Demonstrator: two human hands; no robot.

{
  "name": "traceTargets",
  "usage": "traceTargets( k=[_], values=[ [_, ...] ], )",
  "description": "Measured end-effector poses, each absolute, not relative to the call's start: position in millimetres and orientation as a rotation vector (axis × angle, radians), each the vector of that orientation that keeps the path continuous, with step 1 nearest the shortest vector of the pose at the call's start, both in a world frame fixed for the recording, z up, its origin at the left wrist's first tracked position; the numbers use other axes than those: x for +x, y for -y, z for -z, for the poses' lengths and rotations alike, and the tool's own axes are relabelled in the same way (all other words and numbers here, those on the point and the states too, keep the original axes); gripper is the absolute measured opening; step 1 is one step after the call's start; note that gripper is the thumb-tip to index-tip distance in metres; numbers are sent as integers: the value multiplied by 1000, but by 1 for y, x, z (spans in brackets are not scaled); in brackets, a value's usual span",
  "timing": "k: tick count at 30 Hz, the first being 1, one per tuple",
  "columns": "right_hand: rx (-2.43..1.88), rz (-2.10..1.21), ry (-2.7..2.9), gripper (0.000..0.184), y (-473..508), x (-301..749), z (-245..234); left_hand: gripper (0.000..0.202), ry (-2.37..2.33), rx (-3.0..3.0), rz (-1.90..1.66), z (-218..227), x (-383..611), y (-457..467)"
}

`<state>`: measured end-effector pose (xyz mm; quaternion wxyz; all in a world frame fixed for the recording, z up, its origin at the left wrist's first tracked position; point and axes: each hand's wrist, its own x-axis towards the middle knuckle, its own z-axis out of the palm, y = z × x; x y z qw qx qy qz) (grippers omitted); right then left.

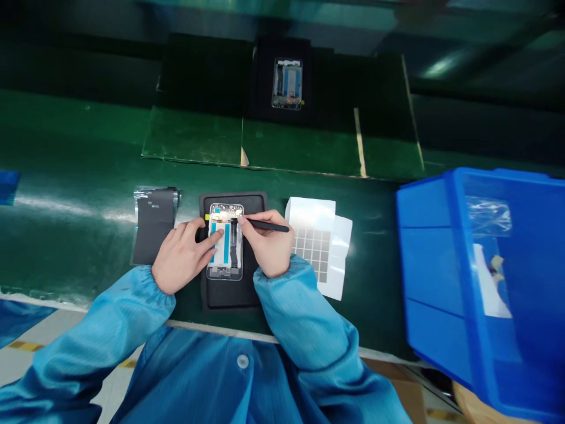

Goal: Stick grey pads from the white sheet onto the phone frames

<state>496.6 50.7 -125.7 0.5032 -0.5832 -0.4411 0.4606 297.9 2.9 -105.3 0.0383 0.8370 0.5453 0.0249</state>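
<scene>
An opened phone (219,272) lies in a black tray (236,297), its inner parts, blue strips and a black flex cable facing up. My left hand (183,256) comes in from the left with fingers stretched out, the index fingertip resting on the phone's middle. Held like a pen in my right hand (271,247) are black tweezers (269,225). Their tip points at the upper right part of the phone, near the top of the flex cable. My fingers partly hide that tip, so whether it grips anything is not visible.
Dark sheets (154,227) lie left of the tray. White sheets with grey squares (313,253) sit partly under my right forearm. A large blue bin (432,265) stands at right. Another opened phone (287,84) rests on a raised green board (300,144) behind.
</scene>
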Motion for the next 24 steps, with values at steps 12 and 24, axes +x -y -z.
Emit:
traceTargets(
  k=[12, 24],
  values=[
    [-1379, -1116, 1051, 20, -51, 495, 129, 34, -1708, 2516, -290, 111, 303, 4],
    [-1429, -922, 889, 22, -24, 529, 115, 36, -2046, 1985, -309, 116, 330, 27]
  ],
)
